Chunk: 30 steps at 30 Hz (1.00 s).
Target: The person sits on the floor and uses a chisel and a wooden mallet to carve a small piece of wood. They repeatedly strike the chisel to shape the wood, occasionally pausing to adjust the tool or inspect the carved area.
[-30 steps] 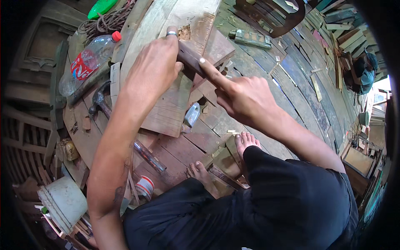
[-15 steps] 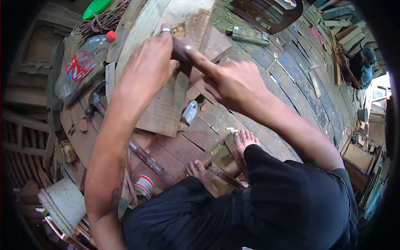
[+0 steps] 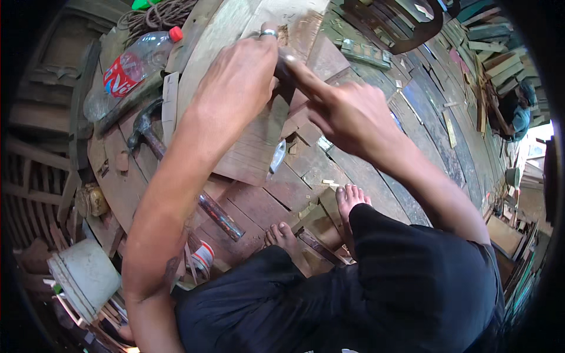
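Left hand (image 3: 235, 76) and right hand (image 3: 356, 117) both had their grip closed round dark brown block (image 3: 283, 69), over wooden board (image 3: 244, 156). Claw hammer (image 3: 155, 143) lay nearby.

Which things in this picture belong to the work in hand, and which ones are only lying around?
Apparently in use:
dark brown block, held in the left hand, with the right hand on it
wooden board under both hands

Apparently just lying about:
claw hammer
clear plastic bottle
brown rope
white bucket
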Tool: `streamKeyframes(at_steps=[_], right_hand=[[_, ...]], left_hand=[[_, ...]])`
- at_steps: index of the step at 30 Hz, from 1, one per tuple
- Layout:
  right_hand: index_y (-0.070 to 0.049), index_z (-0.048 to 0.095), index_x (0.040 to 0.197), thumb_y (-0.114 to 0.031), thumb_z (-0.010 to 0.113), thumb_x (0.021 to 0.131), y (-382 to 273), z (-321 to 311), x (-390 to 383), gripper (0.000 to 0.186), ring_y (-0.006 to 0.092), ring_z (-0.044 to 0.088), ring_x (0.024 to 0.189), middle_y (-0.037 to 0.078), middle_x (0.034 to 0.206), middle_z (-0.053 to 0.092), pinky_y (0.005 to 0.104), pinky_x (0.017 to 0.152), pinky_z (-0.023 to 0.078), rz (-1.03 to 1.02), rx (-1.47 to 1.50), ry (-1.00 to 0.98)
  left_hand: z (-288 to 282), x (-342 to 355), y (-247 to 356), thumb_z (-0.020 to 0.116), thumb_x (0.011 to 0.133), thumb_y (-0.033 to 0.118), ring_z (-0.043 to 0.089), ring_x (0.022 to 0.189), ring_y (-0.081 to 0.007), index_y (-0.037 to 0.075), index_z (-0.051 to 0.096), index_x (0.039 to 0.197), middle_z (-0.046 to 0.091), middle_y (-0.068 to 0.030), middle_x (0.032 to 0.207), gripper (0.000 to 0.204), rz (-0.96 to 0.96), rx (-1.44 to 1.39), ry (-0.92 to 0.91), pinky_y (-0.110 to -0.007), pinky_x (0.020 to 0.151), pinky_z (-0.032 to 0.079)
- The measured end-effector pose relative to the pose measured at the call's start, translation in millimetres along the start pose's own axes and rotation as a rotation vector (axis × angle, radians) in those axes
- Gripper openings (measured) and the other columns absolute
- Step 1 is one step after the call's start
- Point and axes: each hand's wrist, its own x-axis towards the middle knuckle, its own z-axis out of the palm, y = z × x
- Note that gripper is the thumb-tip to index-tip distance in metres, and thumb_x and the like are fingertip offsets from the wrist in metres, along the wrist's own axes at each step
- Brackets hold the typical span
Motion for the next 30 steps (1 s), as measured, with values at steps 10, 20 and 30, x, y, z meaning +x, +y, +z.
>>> streamKeyframes(at_steps=[10,20,30], right_hand=[[-0.023,0.040,0.159,-0.027,0.066,0.092,-1.0,2.4,18.9,0.072,0.0371,0.070,0.063,0.015,0.072,0.071,0.0471,0.056,0.055,-0.038,0.082,0.063],[-0.025,0.026,0.167,-0.024,0.062,0.104,40.9,1.9,1.6,0.073,0.0110,0.059,0.064,0.002,0.077,0.066,0.0330,0.061,0.049,0.375,0.710,0.146],[-0.022,0.020,0.169,-0.022,0.059,0.106,29.3,26.2,-35.8,0.074,0.0063,0.048,0.053,-0.004,0.068,0.053,0.0273,0.050,0.040,0.383,0.992,0.136]], left_hand=[[-0.4,1.2,-2.6,0.079,0.083,0.009,0.063,0.108,-0.0470,-0.013,0.054,0.119,0.066,-0.0303,0.109,0.049,0.026,0.021,0.009,-0.051,0.095,0.051],[2.0,-9.2,-2.5,0.081,0.088,0.017,0.068,0.096,-0.0525,-0.013,0.045,0.133,0.068,-0.0355,0.094,0.065,-0.162,-0.065,0.015,-0.054,0.085,0.055],[13.2,-19.5,-4.1,0.078,0.089,0.013,0.065,0.102,-0.0496,-0.002,0.042,0.143,0.066,-0.0297,0.100,0.066,-0.161,-0.111,0.093,-0.054,0.088,0.050]])
